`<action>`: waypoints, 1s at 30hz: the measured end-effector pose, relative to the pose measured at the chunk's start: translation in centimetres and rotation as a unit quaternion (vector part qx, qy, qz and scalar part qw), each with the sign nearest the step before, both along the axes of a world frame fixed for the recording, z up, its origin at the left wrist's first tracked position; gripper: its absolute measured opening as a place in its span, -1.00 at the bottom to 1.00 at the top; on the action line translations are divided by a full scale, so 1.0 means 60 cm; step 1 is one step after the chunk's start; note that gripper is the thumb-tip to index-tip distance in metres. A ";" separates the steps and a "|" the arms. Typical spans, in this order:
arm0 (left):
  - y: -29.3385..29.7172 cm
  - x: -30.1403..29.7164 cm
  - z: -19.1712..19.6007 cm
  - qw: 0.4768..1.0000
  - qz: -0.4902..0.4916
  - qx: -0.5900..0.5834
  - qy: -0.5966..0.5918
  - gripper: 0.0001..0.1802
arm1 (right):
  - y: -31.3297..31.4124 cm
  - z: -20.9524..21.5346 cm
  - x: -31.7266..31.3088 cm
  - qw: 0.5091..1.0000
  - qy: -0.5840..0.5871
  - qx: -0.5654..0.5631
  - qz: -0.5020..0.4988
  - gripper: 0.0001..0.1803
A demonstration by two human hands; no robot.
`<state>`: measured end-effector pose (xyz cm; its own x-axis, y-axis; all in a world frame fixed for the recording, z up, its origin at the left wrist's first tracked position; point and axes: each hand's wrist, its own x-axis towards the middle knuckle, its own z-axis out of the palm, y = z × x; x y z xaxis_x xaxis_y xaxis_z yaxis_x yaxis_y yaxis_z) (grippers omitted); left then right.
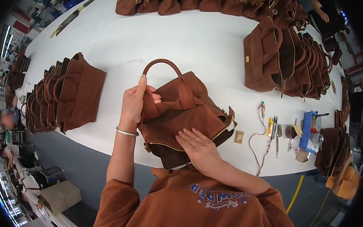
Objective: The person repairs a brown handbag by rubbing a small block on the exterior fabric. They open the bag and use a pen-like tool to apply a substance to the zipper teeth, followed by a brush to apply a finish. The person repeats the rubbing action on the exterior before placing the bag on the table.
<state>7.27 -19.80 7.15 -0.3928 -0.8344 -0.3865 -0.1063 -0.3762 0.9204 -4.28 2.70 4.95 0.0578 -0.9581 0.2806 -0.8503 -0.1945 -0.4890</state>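
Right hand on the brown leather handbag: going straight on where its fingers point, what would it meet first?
The right hand would probably slide up the brown leather handbag, first meeting the base of its curved handle, near the left hand; depth is unclear.

The right hand (201, 149) hides part of the brown bag (176, 123) beneath it.

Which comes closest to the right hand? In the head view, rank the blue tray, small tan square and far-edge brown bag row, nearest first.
1. Small tan square, just right of the right hand.
2. Blue tray, farther right.
3. Far-edge brown bag row, at the picture's top.
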 end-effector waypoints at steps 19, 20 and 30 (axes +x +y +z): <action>0.015 -0.014 0.035 0.995 -0.098 -0.028 -0.010 -0.43 | -0.133 0.027 -0.164 0.937 -0.307 0.125 -0.107 -0.63; 0.012 -0.015 0.039 0.994 -0.104 -0.029 -0.008 -0.43 | -0.127 0.034 -0.159 0.926 -0.336 0.127 -0.117 -0.60; 0.001 -0.058 0.037 0.983 -0.180 0.008 0.038 -0.47 | -0.082 0.028 -0.159 0.882 -0.418 0.067 -0.207 -0.56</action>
<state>3.80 -19.72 9.36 -0.6893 -0.6306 -0.3567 -0.1666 -0.3412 0.9251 -13.82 -2.23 6.61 -0.4773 -0.8768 -0.0584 -0.1666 0.1556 -0.9737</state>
